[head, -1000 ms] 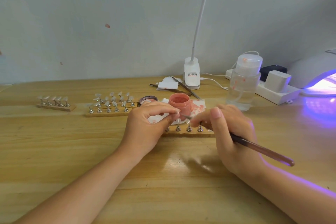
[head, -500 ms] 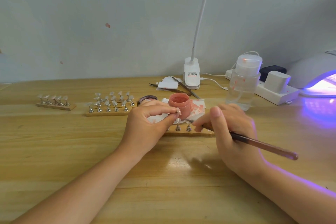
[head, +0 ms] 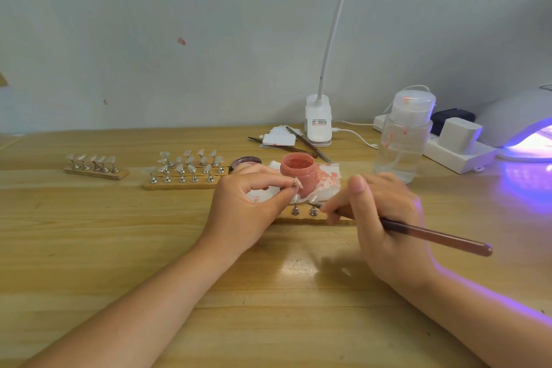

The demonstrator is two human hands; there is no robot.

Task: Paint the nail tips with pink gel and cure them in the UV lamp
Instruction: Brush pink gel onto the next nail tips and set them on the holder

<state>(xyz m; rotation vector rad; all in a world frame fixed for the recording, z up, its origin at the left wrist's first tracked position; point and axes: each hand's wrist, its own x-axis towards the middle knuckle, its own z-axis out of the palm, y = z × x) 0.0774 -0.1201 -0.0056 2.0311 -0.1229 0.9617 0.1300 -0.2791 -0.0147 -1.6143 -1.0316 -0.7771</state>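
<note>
The left hand [head: 248, 206] pinched a small metal-stemmed holder carrying a pale pink nail tip [head: 298, 183] between thumb and forefinger, raised just in front of the open round pink gel jar [head: 298, 174]. The right hand [head: 385, 218] gripped a long reddish-brown brush [head: 433, 234], fingers curled round its shaft, handle end pointing right. The bristle end was hidden behind the fingers; it appeared to point toward the narrow wooden holder strip [head: 310, 219] lying between the two hands, on which two metal stems stood.

The jar stood on a white, pink-stained paper towel [head: 327, 178] on the wooden table [head: 119, 248]. Two further wooden strips of clear nail tips [head: 185, 169] lay to the left. The white domed UV lamp [head: 525, 128] sat at the far right, lit violet, well apart from both hands. A clear plastic pump bottle [head: 403, 140] stood between jar and lamp.
</note>
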